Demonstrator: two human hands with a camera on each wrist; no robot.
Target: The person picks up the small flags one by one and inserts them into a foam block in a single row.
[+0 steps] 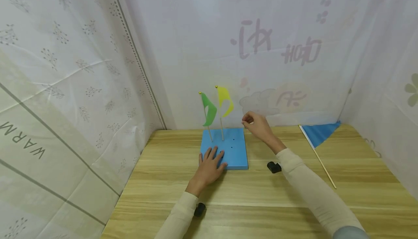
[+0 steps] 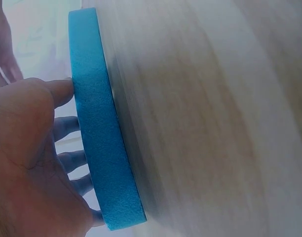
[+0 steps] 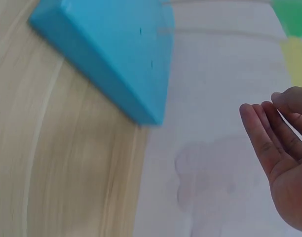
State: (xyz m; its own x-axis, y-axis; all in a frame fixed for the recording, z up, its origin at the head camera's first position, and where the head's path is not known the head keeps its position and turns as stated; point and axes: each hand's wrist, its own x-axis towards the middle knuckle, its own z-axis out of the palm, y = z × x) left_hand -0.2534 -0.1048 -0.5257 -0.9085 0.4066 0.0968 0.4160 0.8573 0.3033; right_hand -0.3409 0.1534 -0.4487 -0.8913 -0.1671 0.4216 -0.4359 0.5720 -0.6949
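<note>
Soft, even, bright light fills the head view, with faint shadows under the sleeves and wide-angle bending at the edges. Both wrist views are washed out and smeared, the pale wooden tabletop (image 2: 215, 123) blurred.

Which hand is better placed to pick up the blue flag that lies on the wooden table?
Probably the right hand: it hangs empty above the table, on the side of the blue flag. The left hand presses flat on the blue foam block.

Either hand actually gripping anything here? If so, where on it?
Nothing is gripped. The left hand rests flat, fingers straight, on the near-left corner of the blue foam block. The right hand hangs beside the block's far-right corner, loosely curled and empty.
</note>
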